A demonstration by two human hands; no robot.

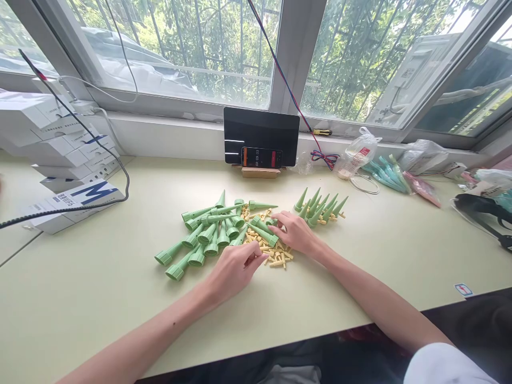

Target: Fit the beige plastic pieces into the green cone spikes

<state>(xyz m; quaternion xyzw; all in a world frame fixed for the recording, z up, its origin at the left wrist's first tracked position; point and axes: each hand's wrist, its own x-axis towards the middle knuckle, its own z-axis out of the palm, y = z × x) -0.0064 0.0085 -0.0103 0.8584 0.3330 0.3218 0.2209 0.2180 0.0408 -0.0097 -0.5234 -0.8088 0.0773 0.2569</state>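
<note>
A heap of long green plastic cones (208, 232) lies in the middle of the pale table (100, 288). Beside it is a scatter of small yellow plastic pieces (276, 257). My left hand (234, 269) rests at the edge of the yellow pieces with its fingertips pinched together on one of them. My right hand (294, 232) lies over the yellow pieces, fingers closed around a green cone (262, 233). A group of several short green cones (320, 209) stands upright just beyond my right hand.
A dark tablet (261, 136) with a phone (261, 157) leaning on it stands at the window sill. White boxes (68, 160) are stacked at the left, with a black cable (80, 205) across them. Plastic bags (384, 165) and dark headgear (484, 213) lie at the right.
</note>
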